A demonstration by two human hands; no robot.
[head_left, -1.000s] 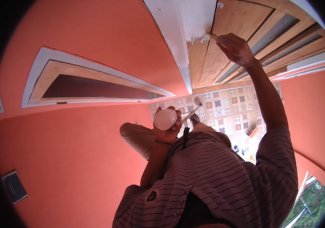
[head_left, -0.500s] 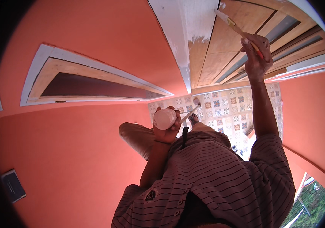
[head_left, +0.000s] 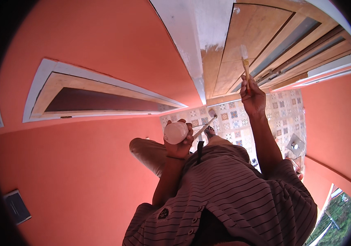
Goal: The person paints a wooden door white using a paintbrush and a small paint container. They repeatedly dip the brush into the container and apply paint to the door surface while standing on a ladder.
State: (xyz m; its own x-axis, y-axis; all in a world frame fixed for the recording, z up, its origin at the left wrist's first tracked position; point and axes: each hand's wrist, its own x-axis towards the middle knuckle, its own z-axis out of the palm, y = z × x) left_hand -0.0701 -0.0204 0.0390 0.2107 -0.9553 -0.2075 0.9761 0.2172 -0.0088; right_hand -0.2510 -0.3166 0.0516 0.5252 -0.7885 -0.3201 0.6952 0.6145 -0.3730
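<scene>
Two brushes, one cup: right hand [head_left: 252,95] grip around paintbrush [head_left: 244,61], left hand [head_left: 180,143] grip around white cup [head_left: 175,132] and second brush [head_left: 206,124].

Patterned floor tiles [head_left: 274,119], orange wall [head_left: 81,37]

The door [head_left: 261,45] is bare wood with a smooth, faintly satin grain, while the frame [head_left: 200,37] beside it carries matt white paint, patchy at its lower edge. The brush [head_left: 245,61] has a wooden handle and pale bristles, and the small tub [head_left: 175,132] looks like smooth white plastic. The walls [head_left: 81,41] are matt orange plaster, the floor [head_left: 274,115] glossy patterned tile, and the shirt [head_left: 233,197] ribbed striped cloth.
</scene>
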